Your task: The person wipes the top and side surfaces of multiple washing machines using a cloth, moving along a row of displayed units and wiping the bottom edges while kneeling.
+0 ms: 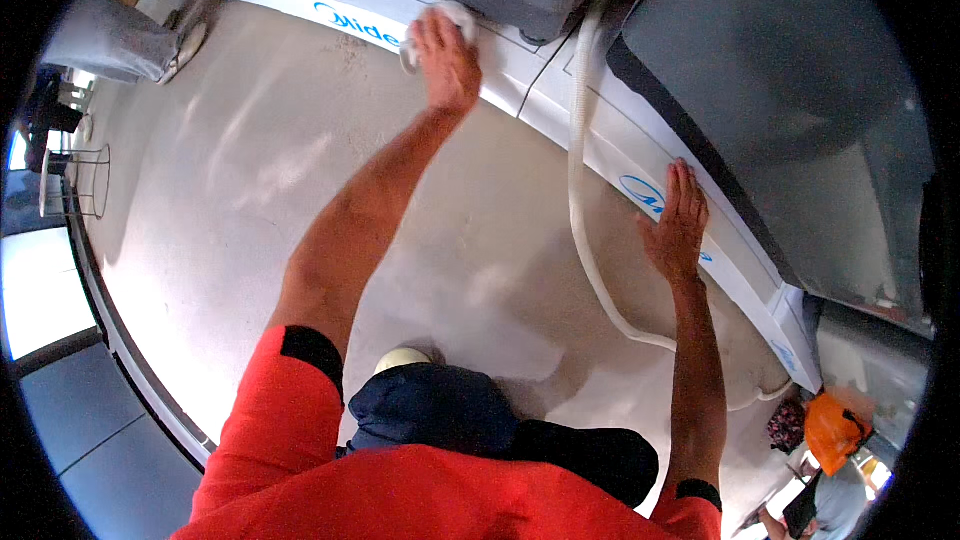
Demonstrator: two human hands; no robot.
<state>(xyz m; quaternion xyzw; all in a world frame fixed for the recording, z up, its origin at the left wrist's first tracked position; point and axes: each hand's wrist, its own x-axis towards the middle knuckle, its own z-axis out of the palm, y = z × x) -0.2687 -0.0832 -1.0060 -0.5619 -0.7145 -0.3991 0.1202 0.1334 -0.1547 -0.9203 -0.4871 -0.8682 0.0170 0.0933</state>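
My left hand (450,65) presses a crumpled white cloth (460,18) against a long white base strip (510,80) with blue lettering. Its fingers lie over the cloth, which shows beyond them and at their left side. Farther right, my right hand (680,225) rests on the same strip with its fingers stretched out, next to a blue printed mark; I see nothing in it. Between my two hands a pale hose (578,160) comes down over the strip and curves across the floor toward my right forearm.
Dark grey glossy panels (780,110) rise behind the strip. At the far left stand a person's trouser leg (120,40) and a round wire-framed stool (90,182). A person in a grey top (840,500) is at the lower right, beside an orange item (835,430). Beige floor (220,200) lies below me.
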